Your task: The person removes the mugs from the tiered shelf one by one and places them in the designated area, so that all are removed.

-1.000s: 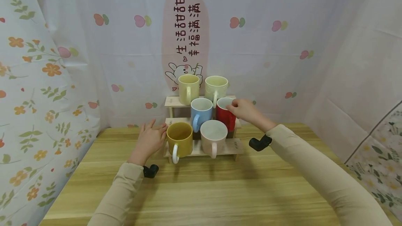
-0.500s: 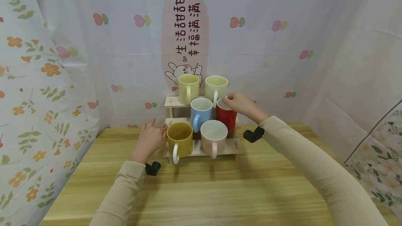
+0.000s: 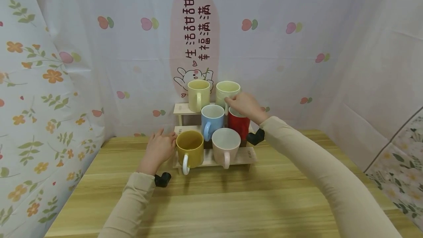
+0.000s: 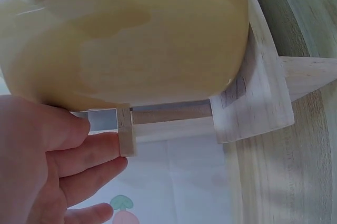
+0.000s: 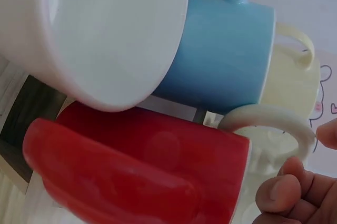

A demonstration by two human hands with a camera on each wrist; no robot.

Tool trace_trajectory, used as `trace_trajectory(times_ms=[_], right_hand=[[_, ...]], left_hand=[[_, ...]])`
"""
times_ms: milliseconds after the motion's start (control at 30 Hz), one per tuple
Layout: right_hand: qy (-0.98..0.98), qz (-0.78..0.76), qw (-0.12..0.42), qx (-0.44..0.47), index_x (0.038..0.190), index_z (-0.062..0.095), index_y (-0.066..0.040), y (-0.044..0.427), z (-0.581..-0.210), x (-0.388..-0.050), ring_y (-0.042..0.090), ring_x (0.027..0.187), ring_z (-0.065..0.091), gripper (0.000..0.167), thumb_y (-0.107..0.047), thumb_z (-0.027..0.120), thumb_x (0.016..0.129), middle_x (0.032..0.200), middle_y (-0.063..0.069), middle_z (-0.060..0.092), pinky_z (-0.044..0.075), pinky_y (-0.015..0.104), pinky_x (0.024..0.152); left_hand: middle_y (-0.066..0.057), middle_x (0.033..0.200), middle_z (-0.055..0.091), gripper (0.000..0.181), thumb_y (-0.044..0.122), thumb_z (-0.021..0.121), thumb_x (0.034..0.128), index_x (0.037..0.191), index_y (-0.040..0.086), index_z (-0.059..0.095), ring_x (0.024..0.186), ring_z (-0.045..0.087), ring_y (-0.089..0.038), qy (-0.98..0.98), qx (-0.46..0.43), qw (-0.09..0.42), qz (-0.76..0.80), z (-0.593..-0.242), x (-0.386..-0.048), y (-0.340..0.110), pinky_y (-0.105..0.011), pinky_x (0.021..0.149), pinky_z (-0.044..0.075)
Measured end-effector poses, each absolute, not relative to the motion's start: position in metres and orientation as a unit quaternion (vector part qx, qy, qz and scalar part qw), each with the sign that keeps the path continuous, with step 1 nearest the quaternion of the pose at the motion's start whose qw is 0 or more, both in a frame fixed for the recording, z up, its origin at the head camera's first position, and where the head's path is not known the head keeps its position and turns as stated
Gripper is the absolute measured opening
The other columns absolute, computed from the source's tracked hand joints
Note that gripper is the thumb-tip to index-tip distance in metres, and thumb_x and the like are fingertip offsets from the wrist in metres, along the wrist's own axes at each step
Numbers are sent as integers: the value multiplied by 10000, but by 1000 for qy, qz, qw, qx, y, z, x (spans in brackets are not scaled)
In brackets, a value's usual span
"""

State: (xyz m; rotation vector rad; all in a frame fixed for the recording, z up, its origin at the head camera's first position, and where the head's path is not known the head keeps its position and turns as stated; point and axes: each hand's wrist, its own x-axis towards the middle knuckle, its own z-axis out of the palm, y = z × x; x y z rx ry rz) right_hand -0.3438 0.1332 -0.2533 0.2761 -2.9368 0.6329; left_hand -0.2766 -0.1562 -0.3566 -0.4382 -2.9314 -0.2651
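Right hand [image 3: 245,105] — thumb and fingers parted at green mug [image 3: 220,96]'s handle [image 5: 274,114], contact unclear; mug upright on rack [image 3: 246,153]'s top tier [image 3: 181,108]; left hand [image 3: 160,148] — fingers fairly straight, touching rack by mustard mug [image 3: 190,153]

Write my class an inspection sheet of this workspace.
Surface: woodgrain table.
Job's things: stepped wooden rack; yellow mug and pale green mug on top, blue mug and red mug midway, mustard mug and pale pink mug lowest.
Clutter: nothing seen.
Grips: left grip, fingertips against the rack beside the mustard mug; right grip at the pale green mug's handle, hold unclear.
Cables: thin dark line at right, cable or seam unclear.
Surroundings: printed cloths behind and at both sides.
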Motion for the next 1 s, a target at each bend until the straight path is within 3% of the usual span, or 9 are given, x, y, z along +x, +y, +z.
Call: trace_trajectory(times_ms=[267, 500, 733, 1000], right_hand=[[-979, 174, 81, 74, 614, 506, -126, 123, -257, -348, 182, 588, 473, 443, -429, 447, 931, 570, 13, 467, 380, 256, 510], [-975, 190, 93, 63, 614, 542, -132, 117, -262, -350, 197, 648, 484, 375, -379, 464, 885, 593, 16, 490, 390, 278, 553], [-981, 156, 111, 30, 559, 545, -135, 109, -264, -350, 222, 670, 529, 447, -345, 393, 923, 610, 32, 536, 436, 317, 537], [-980, 154, 122, 19, 574, 567, -112, 104, -267, -353, 214, 608, 513, 467, -300, 378, 957, 593, 42, 538, 395, 283, 474]], left_hand=[[-64, 1368, 562, 350, 182, 431, 1003, 1269, 70, 628, 1350, 356, -448, -981, -146, 92, -90, -357, -274, -156, -637, 1070, 287], [-74, 1361, 568, 343, 180, 448, 998, 1263, 66, 633, 1342, 362, -457, -980, -147, 94, -97, -358, -274, -157, -640, 1065, 291], [-73, 1356, 573, 338, 183, 456, 996, 1252, 66, 641, 1332, 376, -459, -979, -145, 102, -99, -359, -276, -156, -629, 1067, 298], [-69, 1349, 579, 335, 186, 451, 998, 1243, 72, 649, 1316, 399, -461, -979, -145, 110, -95, -362, -278, -156, -609, 1072, 309]])
